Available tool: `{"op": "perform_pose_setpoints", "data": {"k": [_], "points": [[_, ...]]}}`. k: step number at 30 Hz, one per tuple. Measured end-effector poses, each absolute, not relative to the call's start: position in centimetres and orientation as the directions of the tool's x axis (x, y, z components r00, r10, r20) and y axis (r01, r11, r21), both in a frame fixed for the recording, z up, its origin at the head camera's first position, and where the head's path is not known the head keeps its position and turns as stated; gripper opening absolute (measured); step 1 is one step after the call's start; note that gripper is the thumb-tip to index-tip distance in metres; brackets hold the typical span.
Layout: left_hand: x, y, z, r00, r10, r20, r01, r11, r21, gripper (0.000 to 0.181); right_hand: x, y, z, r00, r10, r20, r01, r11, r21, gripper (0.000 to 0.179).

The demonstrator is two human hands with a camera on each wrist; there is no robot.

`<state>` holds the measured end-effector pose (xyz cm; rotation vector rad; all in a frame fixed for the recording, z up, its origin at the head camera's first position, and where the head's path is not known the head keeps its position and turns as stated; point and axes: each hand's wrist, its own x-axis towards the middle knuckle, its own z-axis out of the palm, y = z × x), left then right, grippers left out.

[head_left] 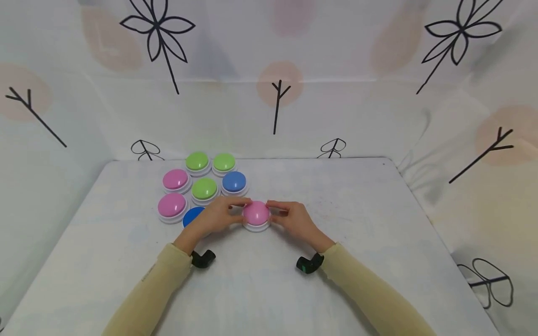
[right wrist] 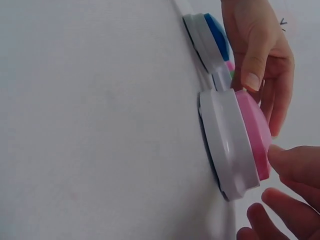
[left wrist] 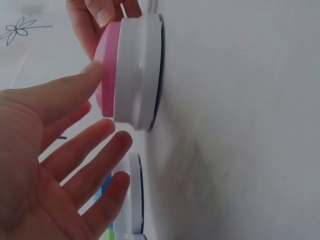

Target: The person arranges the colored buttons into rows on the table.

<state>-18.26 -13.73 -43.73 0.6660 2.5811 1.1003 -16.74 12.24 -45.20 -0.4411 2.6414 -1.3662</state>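
A pink push button point(head_left: 256, 213) with a domed top and white round base rests on the white table, one hand at each side. My left hand point(head_left: 216, 215) holds its left edge between thumb and forefinger. In the left wrist view, the left thumb point(left wrist: 75, 87) touches the pink dome, and the other fingers spread beside the white base point(left wrist: 137, 72). From the other side, my right hand point(head_left: 295, 219) grips the right edge the same way. In the right wrist view, the right thumb point(right wrist: 295, 162) meets the dome while its lower fingers hang loosely bent.
Left of the hands stands a cluster of similar buttons: green ones point(head_left: 204, 188), pink ones point(head_left: 172, 205) and a blue one point(head_left: 234, 181). Another blue button point(head_left: 192, 216) is partly hidden by my left hand. Patterned cloth point(head_left: 235, 112) hangs behind the table point(head_left: 260, 289).
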Motion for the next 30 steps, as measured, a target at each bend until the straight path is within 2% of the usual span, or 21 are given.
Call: {"op": "perform_pose_setpoints", "data": {"k": [4,6,13,19,23,30], "points": [[-18.6,-14.3,-43.3,-0.890,0.448,-0.083,0.240,0.616,0.751,0.050,-17.4,11.8,-44.8,-0.952,-0.305,0.017,-0.184,0.528,-0.829,0.038],[-18.9,-14.6,-43.2,-0.895,0.442,-0.066,0.245,0.610,0.753,0.049,-17.8,11.5,-44.6,-0.953,-0.304,0.019,-0.182,0.517,-0.837,0.038],[-20.2,-15.7,-43.3,-0.908,0.415,0.062,0.316,0.580,0.751,0.042,-19.4,9.5,-44.0,-0.962,-0.273,0.008,-0.144,0.483,-0.864,0.036],[-21.5,-16.0,-43.1,-0.932,0.324,0.162,0.323,0.544,0.775,0.036,-21.0,7.5,-43.9,-0.973,-0.229,-0.003,-0.105,0.458,-0.883,0.036],[-22.3,-15.9,-42.8,-0.953,0.246,0.176,0.284,0.530,0.799,0.039,-21.7,6.0,-43.5,-0.977,-0.209,0.038,-0.132,0.454,-0.881,0.036],[-23.4,-15.7,-43.4,-0.960,0.209,0.188,0.269,0.488,0.830,0.046,-22.5,3.8,-43.4,-0.983,-0.166,0.074,-0.139,0.426,-0.894,0.038]]}}
